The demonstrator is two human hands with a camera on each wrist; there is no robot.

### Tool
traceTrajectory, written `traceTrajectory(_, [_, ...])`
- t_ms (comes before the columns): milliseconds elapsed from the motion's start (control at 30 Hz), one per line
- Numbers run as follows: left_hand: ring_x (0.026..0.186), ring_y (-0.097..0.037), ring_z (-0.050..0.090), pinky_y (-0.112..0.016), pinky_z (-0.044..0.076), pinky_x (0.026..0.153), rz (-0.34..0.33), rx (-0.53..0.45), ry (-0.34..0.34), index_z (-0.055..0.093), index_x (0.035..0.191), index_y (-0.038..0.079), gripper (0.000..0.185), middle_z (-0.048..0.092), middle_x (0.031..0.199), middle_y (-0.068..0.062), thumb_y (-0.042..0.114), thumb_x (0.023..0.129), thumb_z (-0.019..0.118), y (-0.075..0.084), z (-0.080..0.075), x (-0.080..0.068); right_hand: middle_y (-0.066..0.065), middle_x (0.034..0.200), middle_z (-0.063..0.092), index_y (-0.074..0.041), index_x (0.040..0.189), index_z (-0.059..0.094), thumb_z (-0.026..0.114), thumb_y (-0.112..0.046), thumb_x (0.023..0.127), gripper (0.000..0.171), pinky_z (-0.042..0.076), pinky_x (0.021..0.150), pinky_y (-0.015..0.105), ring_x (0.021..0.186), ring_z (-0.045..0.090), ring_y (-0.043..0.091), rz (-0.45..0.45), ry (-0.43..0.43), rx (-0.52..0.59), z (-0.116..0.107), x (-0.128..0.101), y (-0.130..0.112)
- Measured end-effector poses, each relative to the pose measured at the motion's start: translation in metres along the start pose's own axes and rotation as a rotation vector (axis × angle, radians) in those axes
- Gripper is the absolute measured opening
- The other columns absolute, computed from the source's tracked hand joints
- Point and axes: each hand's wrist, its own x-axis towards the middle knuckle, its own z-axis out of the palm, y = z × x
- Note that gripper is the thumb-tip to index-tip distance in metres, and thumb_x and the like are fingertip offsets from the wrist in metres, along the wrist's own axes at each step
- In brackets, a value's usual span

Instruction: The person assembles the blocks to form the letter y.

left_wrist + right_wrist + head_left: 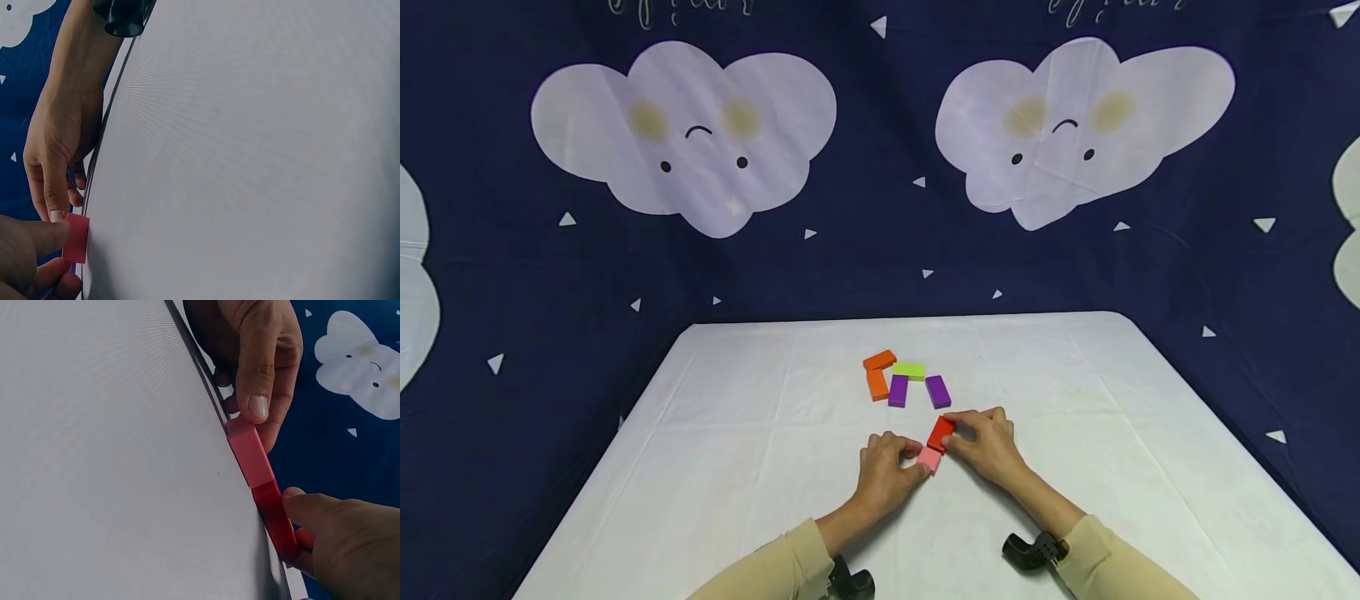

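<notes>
My left hand (883, 475) pinches a pink block (928, 460) between thumb and fingers on the white table. My right hand (988, 446) grips a red block (940, 434) by its sides, just beyond the pink one. In the right wrist view the pink block (250, 452) and the red block (275, 520) touch end to end in a line. The left wrist view shows the pink block (75, 238) at the left thumb, with the red one hidden.
Beyond the hands lie two orange blocks (877, 385), a lime green block (908, 371) and two purple blocks (937, 391). The white table (722, 467) meets a dark blue cloth (880, 275) printed with clouds at its far edge.
</notes>
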Motion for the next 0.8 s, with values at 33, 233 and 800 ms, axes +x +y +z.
traceTrajectory(33, [0.078, -0.009, 0.042, -0.025, 0.026, 0.070, 0.000, 0.002, -0.001, 0.074, 0.094, 0.012, 0.025, 0.062, 0.082, 0.000, 0.021, 0.072, 0.076, 0.0000, 0.0000, 0.0000, 0.000, 0.085, 0.064, -0.025, 0.107, 0.072, 0.079, -0.030, 0.071, 0.037, 0.027, 0.075, 0.034, 0.085, 0.039, 0.017, -0.003, 0.001, 0.000, 0.0001, -0.0002, 0.0000])
traceTrajectory(233, [0.078, -0.010, 0.042, -0.026, 0.026, 0.070, 0.005, 0.007, 0.003, 0.073, 0.094, 0.011, 0.024, 0.063, 0.082, -0.002, 0.021, 0.072, 0.076, 0.0004, -0.0006, -0.0003, 0.000, 0.084, 0.063, -0.025, 0.106, 0.072, 0.079, -0.029, 0.071, 0.036, 0.027, 0.075, 0.035, 0.086, 0.040, 0.017, -0.014, 0.010, -0.001, 0.0012, -0.0013, -0.0001])
traceTrajectory(800, [0.078, -0.009, 0.042, -0.025, 0.025, 0.070, 0.008, 0.013, -0.006, 0.074, 0.093, 0.013, 0.023, 0.063, 0.082, 0.000, 0.022, 0.072, 0.077, 0.0008, -0.0008, -0.0009, -0.002, 0.087, 0.065, -0.027, 0.105, 0.072, 0.081, -0.031, 0.070, 0.036, 0.027, 0.076, 0.035, 0.086, 0.040, 0.016, -0.015, 0.000, -0.004, 0.0021, -0.0028, 0.0002])
